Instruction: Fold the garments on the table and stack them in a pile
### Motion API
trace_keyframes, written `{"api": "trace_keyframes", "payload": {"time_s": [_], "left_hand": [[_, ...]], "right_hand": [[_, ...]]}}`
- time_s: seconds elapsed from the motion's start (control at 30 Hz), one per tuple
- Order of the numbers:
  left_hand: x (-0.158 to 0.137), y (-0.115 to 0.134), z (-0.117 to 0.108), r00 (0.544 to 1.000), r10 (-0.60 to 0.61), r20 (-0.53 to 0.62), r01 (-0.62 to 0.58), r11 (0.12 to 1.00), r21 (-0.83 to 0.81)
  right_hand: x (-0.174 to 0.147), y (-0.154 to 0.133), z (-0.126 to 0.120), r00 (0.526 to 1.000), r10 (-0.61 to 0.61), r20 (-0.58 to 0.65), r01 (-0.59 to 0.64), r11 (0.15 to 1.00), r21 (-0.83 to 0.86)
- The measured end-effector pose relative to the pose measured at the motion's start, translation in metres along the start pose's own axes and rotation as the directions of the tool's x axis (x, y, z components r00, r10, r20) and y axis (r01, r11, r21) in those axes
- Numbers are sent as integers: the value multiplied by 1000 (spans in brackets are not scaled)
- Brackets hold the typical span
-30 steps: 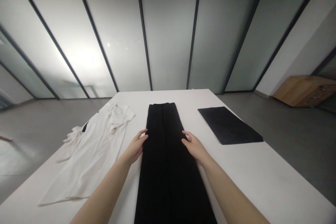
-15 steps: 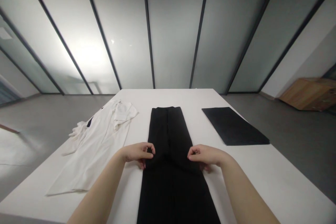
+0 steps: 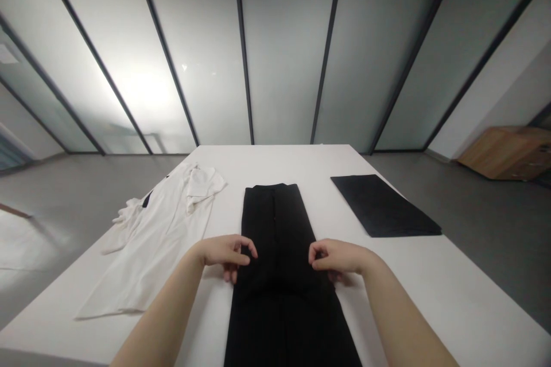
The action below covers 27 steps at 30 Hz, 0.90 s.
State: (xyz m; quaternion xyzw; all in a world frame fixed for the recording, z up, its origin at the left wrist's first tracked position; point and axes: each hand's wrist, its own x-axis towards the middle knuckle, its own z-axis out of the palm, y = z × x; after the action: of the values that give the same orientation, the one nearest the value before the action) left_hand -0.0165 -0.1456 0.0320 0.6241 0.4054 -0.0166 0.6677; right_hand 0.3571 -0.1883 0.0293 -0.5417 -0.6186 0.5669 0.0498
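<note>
Black trousers [image 3: 279, 218] lie lengthwise in front of me, waistband at the far end and legs running toward me out of view. A crosswise bulge shows in the cloth between my hands. At the left edge, my left hand [image 3: 228, 253] has thumb and forefinger bent over the fabric, its other fingers beside or under the side seam. Opposite it, my right hand [image 3: 336, 256] is curled around the right edge, thumb and forefinger close together. The fingertips under the cloth are partly hidden.
The white table [image 3: 275, 159] carries a white shirt [image 3: 159, 252] spread on the left, its sleeve folded over. A flat, folded black cloth item [image 3: 383, 206] lies on the right. Behind stands a frosted glass partition [image 3: 284, 57]; a wooden cabinet [image 3: 508, 152] is at far right.
The trousers' waistband has come slightly toward me, and the crosswise bulge is nearer and fuller. My hands stay almost in place, the left finger and thumb shifting a little.
</note>
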Motion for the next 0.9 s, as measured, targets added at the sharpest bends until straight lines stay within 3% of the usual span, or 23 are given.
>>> {"api": "trace_keyframes", "payload": {"time_s": [0.07, 0.13, 0.17, 0.2, 0.27, 0.3, 0.33, 0.37, 0.43, 0.5, 0.57, 0.67, 0.77, 0.83, 0.9], "left_hand": [[-7, 1, -3, 997, -51, 55, 51, 999, 16], [-5, 1, -6, 990, -51, -133, 57, 997, 43], [-1, 1, -7, 958, -16, -285, 44, 995, 90], [5, 0, -8, 894, 53, -446, 27, 985, 171], [19, -2, -7, 682, 282, -675, 16, 917, 399], [25, -4, -6, 585, 405, -702, 23, 858, 514], [30, -4, -4, 533, 504, -680, 28, 792, 610], [34, -5, -1, 527, 571, -629, 25, 730, 683], [38, -5, 3, 587, 617, -524, 8, 643, 766], [38, -4, 7, 639, 608, -471, 7, 608, 794], [37, -3, 8, 647, 604, -466, 11, 603, 797], [37, -4, 8, 609, 576, -545, 43, 662, 748], [36, -7, 7, 543, 430, -722, 166, 787, 594], [34, -7, 7, 565, 311, -764, 210, 841, 498], [30, -6, 9, 636, 238, -734, 179, 880, 440]], "right_hand": [[-5, 0, -3, 1000, -5, 18, 5, 1000, 26], [-1, 0, -2, 990, 0, -139, 9, 998, 59], [5, 0, 0, 969, -6, -249, 22, 998, 61], [11, 1, 3, 934, -28, -356, 46, 998, 41], [24, 4, 8, 849, -118, -515, 96, 993, -70], [30, 5, 11, 814, -177, -553, 118, 983, -141], [34, 7, 12, 792, -231, -565, 139, 970, -201], [36, 9, 13, 784, -267, -560, 156, 958, -239], [35, 10, 13, 808, -274, -521, 164, 955, -248], [30, 10, 12, 867, -212, -450, 123, 968, -220], [23, 7, 11, 921, -111, -373, 45, 982, -182], [17, 0, 13, 937, -27, -348, 1, 997, -73], [17, -6, 15, 911, -29, -412, 45, 999, 29], [19, -7, 16, 889, -55, -454, 79, 996, 35], [21, -6, 17, 867, -83, -491, 98, 995, 4]]}}
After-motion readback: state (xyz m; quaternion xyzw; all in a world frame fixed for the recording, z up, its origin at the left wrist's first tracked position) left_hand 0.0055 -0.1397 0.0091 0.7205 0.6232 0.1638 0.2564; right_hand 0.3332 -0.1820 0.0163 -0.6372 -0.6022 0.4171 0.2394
